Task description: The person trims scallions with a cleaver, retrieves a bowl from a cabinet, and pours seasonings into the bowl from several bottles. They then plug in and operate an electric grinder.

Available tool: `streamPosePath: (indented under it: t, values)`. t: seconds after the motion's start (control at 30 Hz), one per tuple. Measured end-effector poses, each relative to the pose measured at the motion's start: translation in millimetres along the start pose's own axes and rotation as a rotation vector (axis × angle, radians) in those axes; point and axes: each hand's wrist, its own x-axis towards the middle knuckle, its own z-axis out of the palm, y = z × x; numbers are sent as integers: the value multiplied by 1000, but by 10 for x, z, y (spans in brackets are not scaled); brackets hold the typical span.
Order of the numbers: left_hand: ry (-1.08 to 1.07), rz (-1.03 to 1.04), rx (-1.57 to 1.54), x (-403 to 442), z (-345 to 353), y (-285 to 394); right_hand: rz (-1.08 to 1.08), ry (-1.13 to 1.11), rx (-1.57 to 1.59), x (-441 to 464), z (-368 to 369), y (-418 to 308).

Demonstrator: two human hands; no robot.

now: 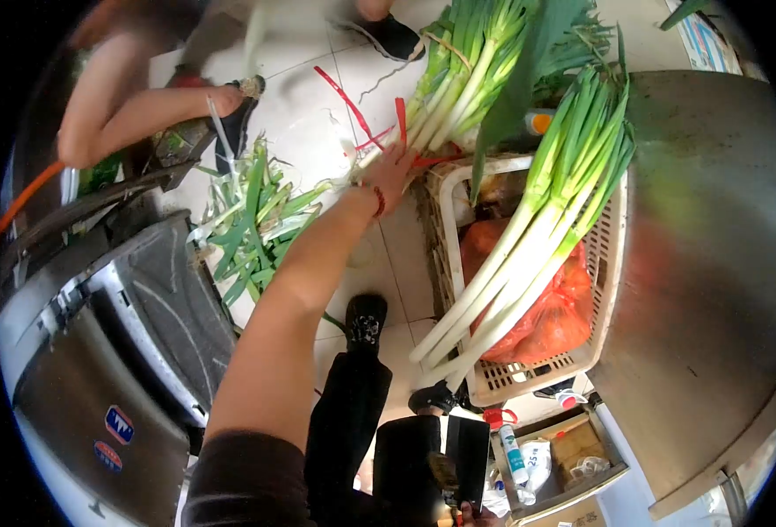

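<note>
My left hand (389,177), with a red bracelet at the wrist, is closed on the white lower end of leeks (458,79) on the floor; red tape (344,95) lies around there. Its fingertips are partly hidden. At the bottom edge, part of my right hand (470,516) shows, with fingers bent around something dark I cannot make out. More long leeks (533,233) lie across a beige plastic crate (614,272) that holds a red bag (556,309). Loose green trimmings (256,215) are heaped left of my left hand.
Another person's bent arm (142,119) and dark shoes show at the upper left and top. A metal surface (704,263) fills the right side. Metal-and-grey equipment (115,351) stands at the left. At the lower right is a box (581,443) with a bottle (512,452).
</note>
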Motion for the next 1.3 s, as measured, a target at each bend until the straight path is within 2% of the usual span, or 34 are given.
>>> streamPosePath:
  t: [0.03, 0.13, 0.17, 0.23, 0.27, 0.33, 0.4, 0.43, 0.5, 0.53, 0.57, 0.6, 0.67, 0.7, 0.73, 0.77, 0.8, 0.83, 0.87, 0.93, 1.0, 1.07, 1.1, 1.17, 1.23, 1.3]
  values:
    - [8, 50, 195, 392, 301, -51, 43, 25, 78, 111, -165, -227]
    - [-26, -61, 54, 614, 322, 302, 93, 55, 197, 271, -139, -451]
    - [-383, -120, -172, 670, 333, 120, 100, 68, 227, 285, -126, -492]
    - [-369, -55, -324, 417, 1091, -211, 108, 84, 265, 259, -92, -541]
    - [6, 71, -236, 54, 1804, -285, 106, 91, 278, 249, -79, -561]
    - [19, 73, -176, -578, 1651, -163, 100, 118, 304, 281, -84, -626]
    - [-304, -118, -158, -930, 1279, 254, 90, 132, 311, 295, -120, -653]
    - [-298, -175, -244, -1034, 1340, 418, 80, 138, 309, 312, -152, -653]
    - [-278, -118, -226, -1086, 1786, 650, 59, 150, 295, 335, -198, -625]
    - [-262, -6, -118, -1057, 2127, 724, 43, 151, 267, 336, -199, -585]
    - [-258, -13, -123, -1109, 2241, 835, 26, 159, 239, 343, -205, -544]
    - [-388, 12, -79, -1176, 2265, 970, 7, 169, 189, 340, -199, -479]
    - [-519, 41, -49, -1175, 2317, 1100, -61, 187, -41, 297, -150, -274]
    - [-521, -31, -184, -1204, 2100, 1097, -107, 204, -210, 273, -96, -163]
    - [-524, -105, -312, -1206, 1897, 1068, -179, 252, -559, 273, -7, -30]
    - [-440, -1, -192, -1177, 1780, 924, -212, 370, -1206, 256, 74, 107]
    - [-141, -83, -294, -1156, 1659, 735, -161, 545, -1780, 226, 202, 265]
    - [162, -159, -390, -1102, 1503, 549, -103, 650, -1995, 206, 296, 343]
    - [109, -232, -421, -950, 1233, 366, -39, 712, -2062, 206, 396, 390]
    - [349, -180, -234, -539, 1073, 11, -100, 614, -1914, 201, 449, 353]
    - [384, -47, -459, -76, 844, -230, -148, 513, -1680, 249, 416, 207]
    - [342, 202, 254, 202, 616, -214, -157, 458, -1564, 266, 411, 78]
    - [154, 198, 385, 303, 424, -142, -158, 435, -1523, 276, 411, 17]
    - [70, 183, 453, 396, 325, -48, -157, 371, -1305, 292, 394, -118]
    - [62, 197, 437, 476, 357, -89, -136, 270, -776, 366, 297, -327]
    - [122, 230, 471, 446, 395, -183, -25, 187, -165, 465, 154, -555]
